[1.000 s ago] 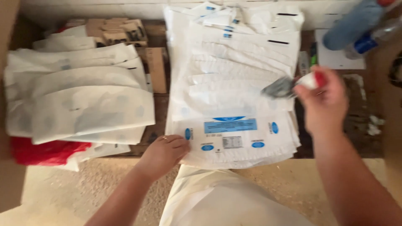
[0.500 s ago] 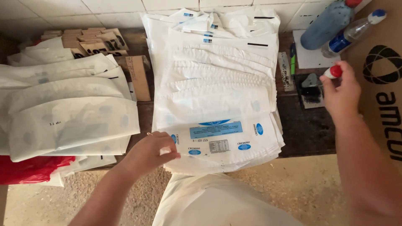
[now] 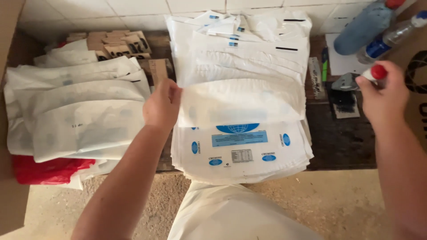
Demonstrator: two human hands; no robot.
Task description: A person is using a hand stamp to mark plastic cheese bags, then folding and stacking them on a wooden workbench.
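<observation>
Item logged: thin white crinkled plastic bag [image 3: 240,104], lying atop the central stack of white printed bags [image 3: 242,151] on the dark wooden bench [image 3: 342,142]. My left hand [image 3: 162,106] pinched its left edge. My right hand [image 3: 384,95] was closed around a red-capped white stamp handle [image 3: 374,73], above a black ink pad [image 3: 344,101]. The exposed bag below bore a blue rectangular label and blue ovals. Left: folded white bags [image 3: 84,120], red plastic [image 3: 44,169].
</observation>
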